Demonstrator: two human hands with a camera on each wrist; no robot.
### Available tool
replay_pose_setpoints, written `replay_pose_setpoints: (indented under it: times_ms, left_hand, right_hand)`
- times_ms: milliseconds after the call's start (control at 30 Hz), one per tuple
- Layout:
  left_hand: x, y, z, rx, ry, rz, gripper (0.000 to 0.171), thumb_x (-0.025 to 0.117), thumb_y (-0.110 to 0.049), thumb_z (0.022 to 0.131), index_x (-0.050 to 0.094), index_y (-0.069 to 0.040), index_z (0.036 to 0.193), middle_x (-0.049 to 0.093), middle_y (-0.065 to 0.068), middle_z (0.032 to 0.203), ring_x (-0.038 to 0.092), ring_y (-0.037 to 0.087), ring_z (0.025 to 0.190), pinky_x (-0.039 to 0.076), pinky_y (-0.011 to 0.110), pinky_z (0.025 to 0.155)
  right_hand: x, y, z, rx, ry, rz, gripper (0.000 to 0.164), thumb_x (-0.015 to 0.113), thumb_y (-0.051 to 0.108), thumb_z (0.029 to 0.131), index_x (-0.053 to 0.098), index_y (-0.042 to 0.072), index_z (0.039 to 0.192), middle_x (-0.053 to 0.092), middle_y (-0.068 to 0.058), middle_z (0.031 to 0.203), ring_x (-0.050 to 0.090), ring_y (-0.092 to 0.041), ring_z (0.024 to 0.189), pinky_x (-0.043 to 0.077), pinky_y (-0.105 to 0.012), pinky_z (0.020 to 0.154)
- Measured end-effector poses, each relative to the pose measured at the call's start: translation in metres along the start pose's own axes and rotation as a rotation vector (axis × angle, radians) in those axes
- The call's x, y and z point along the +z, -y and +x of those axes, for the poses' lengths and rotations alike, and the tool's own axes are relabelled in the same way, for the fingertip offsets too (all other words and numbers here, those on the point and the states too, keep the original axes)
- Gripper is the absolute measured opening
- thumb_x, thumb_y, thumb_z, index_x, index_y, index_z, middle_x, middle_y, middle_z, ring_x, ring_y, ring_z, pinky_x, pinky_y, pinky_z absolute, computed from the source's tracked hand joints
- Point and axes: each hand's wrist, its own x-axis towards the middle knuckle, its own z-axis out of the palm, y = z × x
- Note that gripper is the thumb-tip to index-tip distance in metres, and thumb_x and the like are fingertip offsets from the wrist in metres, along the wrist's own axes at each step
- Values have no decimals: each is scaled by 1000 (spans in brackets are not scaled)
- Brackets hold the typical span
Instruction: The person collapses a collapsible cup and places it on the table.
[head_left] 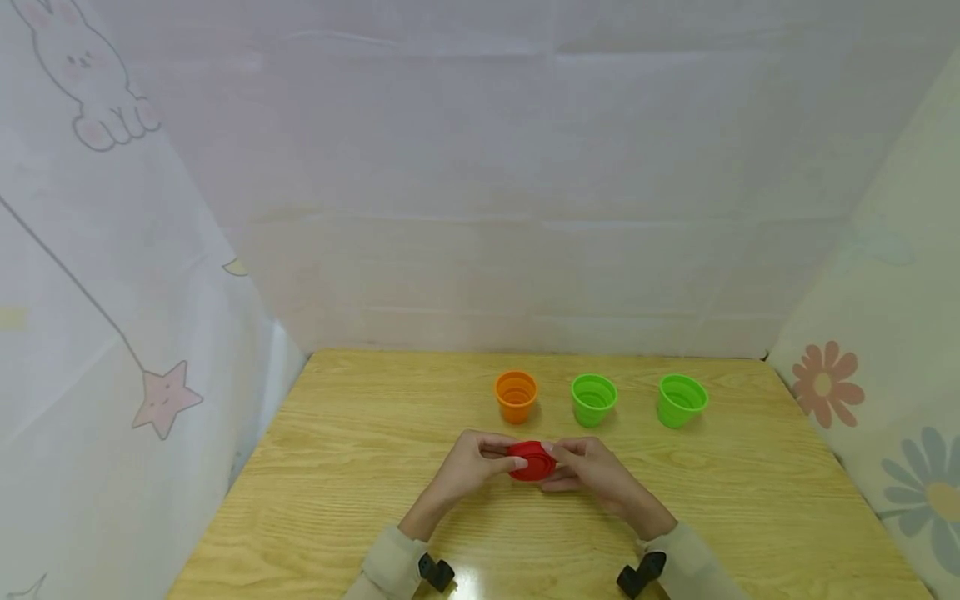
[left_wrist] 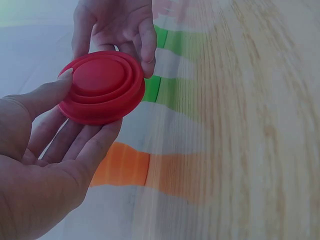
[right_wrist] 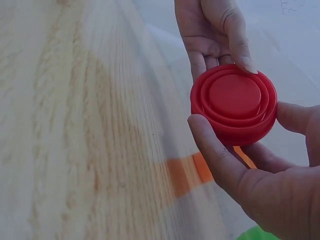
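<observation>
A red collapsible cup (head_left: 532,462), folded down to a flat ringed disc, is held up between both hands above the wooden table. My left hand (head_left: 470,463) pinches its left edge, thumb on the ringed face and fingers beneath. On the opposite edge, my right hand (head_left: 592,471) grips it between thumb and fingers. Concentric rings and a round flat centre show on the red cup (left_wrist: 100,82) in the left wrist view. The right wrist view shows the same face of the cup (right_wrist: 234,97), with fingers of both hands around its rim.
Beyond the hands an orange cup (head_left: 516,397), a green cup (head_left: 594,400) and another green cup (head_left: 681,401) stand expanded in a row on the wooden table (head_left: 360,425). A pale cloth wall (head_left: 555,183) rises behind the table, with printed cloth on both sides.
</observation>
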Motion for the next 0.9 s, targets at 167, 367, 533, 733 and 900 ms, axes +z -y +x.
replay_pose_setpoints:
  times_ms: [167, 367, 533, 733, 900]
  left_hand:
    - [0, 1, -1, -11, -8, -23, 29, 81, -21, 94, 78, -6, 119, 80, 15, 115, 77, 15, 97, 65, 38, 92]
    - [-3, 2, -2, -42, 12, -70, 43, 74, -34, 100, 72, -3, 130, 77, 14, 124, 74, 12, 104, 63, 33, 95]
    - [-7, 2, -3, -98, 54, -159, 54, 71, -36, 102, 64, 4, 138, 73, 17, 129, 75, 25, 110, 62, 46, 102]
    - [-6, 4, -2, -118, 98, -220, 49, 71, -33, 102, 67, 6, 133, 74, 23, 127, 71, 46, 118, 61, 51, 103]
    - [-3, 5, -1, -133, 121, -272, 49, 69, -32, 103, 68, 9, 130, 74, 22, 127, 71, 41, 119, 60, 50, 104]
  right_hand:
    - [1, -1, 1, -7, -12, 17, 48, 65, 32, 106, 68, -9, 129, 75, -16, 124, 79, -29, 101, 64, -47, 96]
    - [3, 1, -1, -64, -21, -1, 50, 69, 33, 103, 69, -12, 126, 70, -19, 130, 76, -24, 109, 61, -51, 100]
    - [1, 0, -4, -116, -49, -33, 50, 72, 30, 102, 68, -13, 128, 73, -20, 126, 77, -28, 107, 61, -51, 101]
    - [0, 0, -7, -137, -87, -63, 47, 75, 29, 99, 71, -10, 125, 77, -18, 120, 78, -37, 106, 63, -44, 98]
    - [1, 4, -11, -145, -85, -70, 47, 75, 30, 100, 71, -8, 126, 78, -16, 119, 77, -37, 107, 63, -43, 99]
